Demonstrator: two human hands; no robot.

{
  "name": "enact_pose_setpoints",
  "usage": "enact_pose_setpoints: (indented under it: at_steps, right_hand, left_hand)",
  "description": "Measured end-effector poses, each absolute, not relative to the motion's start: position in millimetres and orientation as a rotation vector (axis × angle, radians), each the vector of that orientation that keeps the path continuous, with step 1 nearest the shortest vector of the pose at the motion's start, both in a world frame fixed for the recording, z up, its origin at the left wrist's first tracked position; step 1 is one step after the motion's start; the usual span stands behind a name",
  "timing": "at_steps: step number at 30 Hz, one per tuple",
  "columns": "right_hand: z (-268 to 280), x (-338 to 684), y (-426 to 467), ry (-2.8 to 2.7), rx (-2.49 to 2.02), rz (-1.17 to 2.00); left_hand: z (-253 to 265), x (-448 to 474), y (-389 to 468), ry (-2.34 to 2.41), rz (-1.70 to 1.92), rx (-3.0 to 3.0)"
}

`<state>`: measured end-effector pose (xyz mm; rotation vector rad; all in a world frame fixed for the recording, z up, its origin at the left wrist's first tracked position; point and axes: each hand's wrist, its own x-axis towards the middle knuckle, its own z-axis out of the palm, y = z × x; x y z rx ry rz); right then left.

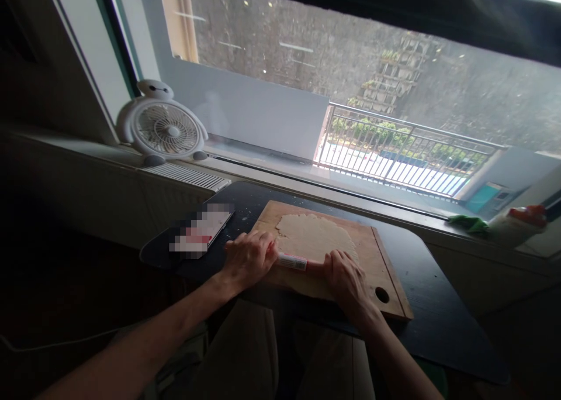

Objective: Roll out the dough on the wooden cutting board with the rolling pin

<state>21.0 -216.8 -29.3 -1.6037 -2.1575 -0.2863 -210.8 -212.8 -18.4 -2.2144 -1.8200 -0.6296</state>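
Note:
A sheet of pale dough (313,231), flattened and uneven at its rim, lies on a wooden cutting board (376,265). Across the dough rests a rolling pin (312,265) with a white and red label around its middle. My left hand (252,254) is closed around the pin's left end. At the other end, my right hand (346,276) is curled over the pin. Part of the dough shows below the pin, towards me. The pin's two ends are mostly hidden by my fingers.
The board sits on a dark table (438,306) with rounded corners. A blurred-out flat device (204,233) lies left of the board. A white fan (169,128) stands by the window over a radiator (188,176). A green cloth (468,224) and a bottle (517,227) are on the sill at right.

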Motion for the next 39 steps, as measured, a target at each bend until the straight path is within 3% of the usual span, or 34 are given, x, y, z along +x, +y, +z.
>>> enact_pose_setpoints:
  at_steps: [11,21,32,39]
  right_hand:
    - [-21,-46,-119,-2.026,-1.799,-0.071]
    - [-31,-18,-173,-1.997,-1.715,-0.105]
    - [-20,-42,-115,-1.942,-1.809,-0.12]
    - [-30,2,-177,-2.021,-1.663,-0.162]
  left_hand:
    - [-21,-230,-243,-1.801,-0.59,-2.178]
    - [-23,-227,-268,-1.713,-0.613,-2.342]
    - [-19,-239,-184,-1.774,-0.583,-2.275]
    - [-14,-216,-212,-1.598,-0.575,-2.44]
